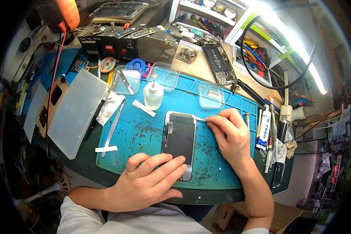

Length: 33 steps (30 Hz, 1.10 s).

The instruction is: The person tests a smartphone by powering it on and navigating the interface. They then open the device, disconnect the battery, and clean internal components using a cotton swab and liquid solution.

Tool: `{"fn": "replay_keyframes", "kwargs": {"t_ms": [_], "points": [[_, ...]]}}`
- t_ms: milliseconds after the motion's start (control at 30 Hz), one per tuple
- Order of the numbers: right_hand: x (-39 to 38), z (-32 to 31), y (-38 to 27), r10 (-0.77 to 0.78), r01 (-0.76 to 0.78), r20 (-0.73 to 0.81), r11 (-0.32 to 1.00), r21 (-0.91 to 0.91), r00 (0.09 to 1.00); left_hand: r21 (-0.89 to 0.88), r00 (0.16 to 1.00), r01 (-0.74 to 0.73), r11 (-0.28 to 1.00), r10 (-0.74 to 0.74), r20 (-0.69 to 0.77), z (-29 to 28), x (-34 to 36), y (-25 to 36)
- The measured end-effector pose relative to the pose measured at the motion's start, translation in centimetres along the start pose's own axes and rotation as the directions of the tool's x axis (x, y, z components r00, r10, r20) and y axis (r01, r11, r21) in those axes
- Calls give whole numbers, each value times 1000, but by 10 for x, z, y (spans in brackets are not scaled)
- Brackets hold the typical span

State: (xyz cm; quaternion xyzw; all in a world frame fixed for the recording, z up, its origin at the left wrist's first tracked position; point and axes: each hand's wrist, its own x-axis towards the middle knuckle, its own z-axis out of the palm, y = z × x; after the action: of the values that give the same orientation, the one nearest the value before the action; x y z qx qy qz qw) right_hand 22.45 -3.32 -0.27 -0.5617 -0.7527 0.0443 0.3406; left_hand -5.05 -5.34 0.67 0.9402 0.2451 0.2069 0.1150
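A phone screen assembly (182, 134) lies back side up on the blue work mat (140, 132), with its dark panel and light rim showing. My left hand (150, 179) rests over its lower left part, fingers stretched out and tips touching the panel. At the upper right corner of the assembly, my right hand (232, 136) pinches a thin white strip (201, 119) that reaches to the rim. The strip's far end is too small to make out. A clear dropper bottle (153, 97) stands beyond the assembly, near a loose white paper strip (144, 108).
Clear plastic trays (211, 95) sit along the mat's far side. To the left lie metal tweezers (114, 126) and a frosted plastic sheet (78, 115). On the right are a glue tube (264, 128) and several slim tools. An opened phone (219, 62) lies at the back.
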Motion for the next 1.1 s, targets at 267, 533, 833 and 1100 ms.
{"fn": "replay_keyframes", "kwargs": {"t_ms": [267, 533, 833, 1100], "points": [[0, 0, -3, 20, -20, -9, 1000, -3, 1000, 4, 1000, 2, 1000, -3, 20, 0, 0, 0], [-2, -2, -2, -22, 22, 25, 1000, -7, 999, 2, 1000, 12, 1000, -12, 10, 1, 0, 1], [-3, -4, 0, -56, 57, 38, 998, -15, 998, 15, 1000, 11, 1000, -11, 7, 1, 0, 1], [-4, -7, -2, -84, 84, 53, 996, 1, 995, -30, 999, 39, 999, -38, 7, 3, -2, 3]]}}
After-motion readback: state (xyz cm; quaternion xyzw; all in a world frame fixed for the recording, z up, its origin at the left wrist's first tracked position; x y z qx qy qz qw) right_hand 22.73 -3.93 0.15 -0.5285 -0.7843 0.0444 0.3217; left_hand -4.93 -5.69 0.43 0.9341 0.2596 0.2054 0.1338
